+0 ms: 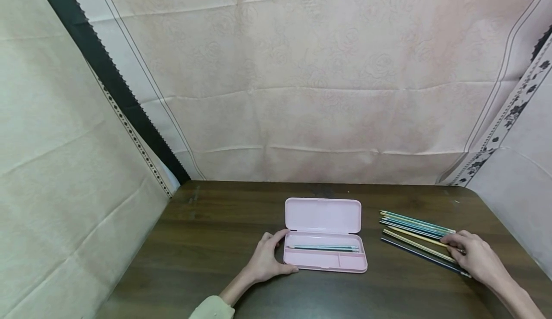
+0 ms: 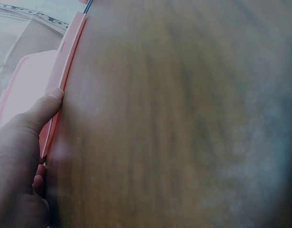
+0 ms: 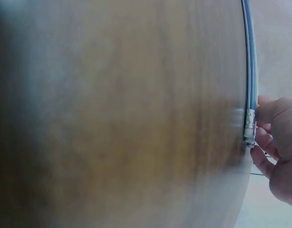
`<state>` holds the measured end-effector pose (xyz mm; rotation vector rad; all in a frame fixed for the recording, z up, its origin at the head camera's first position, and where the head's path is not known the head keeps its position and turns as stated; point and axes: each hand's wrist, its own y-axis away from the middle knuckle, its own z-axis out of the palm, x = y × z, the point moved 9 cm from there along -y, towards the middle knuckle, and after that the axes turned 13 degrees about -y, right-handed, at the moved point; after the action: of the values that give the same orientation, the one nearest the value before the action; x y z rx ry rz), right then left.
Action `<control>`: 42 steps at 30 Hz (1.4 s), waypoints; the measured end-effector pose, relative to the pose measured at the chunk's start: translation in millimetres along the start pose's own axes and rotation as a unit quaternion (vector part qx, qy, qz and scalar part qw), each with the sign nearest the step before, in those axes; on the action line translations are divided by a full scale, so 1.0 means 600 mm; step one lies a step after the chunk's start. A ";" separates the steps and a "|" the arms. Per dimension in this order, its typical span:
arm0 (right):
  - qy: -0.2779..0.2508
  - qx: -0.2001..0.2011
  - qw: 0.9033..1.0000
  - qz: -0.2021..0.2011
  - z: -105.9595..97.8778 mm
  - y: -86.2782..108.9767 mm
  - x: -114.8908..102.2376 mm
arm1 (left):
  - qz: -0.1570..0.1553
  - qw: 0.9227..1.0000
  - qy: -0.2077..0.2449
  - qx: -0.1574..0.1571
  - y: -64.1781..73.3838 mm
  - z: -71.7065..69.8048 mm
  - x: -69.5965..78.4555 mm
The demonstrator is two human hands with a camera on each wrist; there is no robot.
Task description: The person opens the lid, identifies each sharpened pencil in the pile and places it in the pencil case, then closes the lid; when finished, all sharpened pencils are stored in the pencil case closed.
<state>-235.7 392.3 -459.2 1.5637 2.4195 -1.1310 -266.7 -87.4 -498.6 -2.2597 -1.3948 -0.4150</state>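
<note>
Left hand (image 1: 268, 259) grips the pink case (image 1: 316, 260) by its left edge, tabletop (image 1: 374, 288) stretching rightward, right hand (image 1: 476, 257) pinching a yellow pencil (image 1: 417, 237)!

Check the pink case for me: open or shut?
The pink case is open: its lid is tipped back and pencils show inside.

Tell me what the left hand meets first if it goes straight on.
The pencil case: the left hand already has its thumb on the near edge. Going on, it would likely push into the case's left end; the remaining gap is hard to judge.
</note>
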 end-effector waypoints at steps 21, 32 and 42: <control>-0.003 -0.015 1.000 0.001 0.000 0.005 -0.008 | 0.007 1.000 0.004 0.013 0.001 0.001 0.000; -0.023 -0.011 0.999 -0.028 0.001 -0.011 -0.041 | 0.008 1.000 0.001 0.014 0.001 0.001 -0.001; -0.032 -0.015 0.998 -0.057 0.006 -0.025 -0.076 | 0.012 1.000 -0.005 0.020 0.003 -0.002 0.003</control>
<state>-227.0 351.4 -435.1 1.3743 2.5006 -1.1390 -264.5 -87.4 -496.8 -2.2474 -1.3669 -0.3658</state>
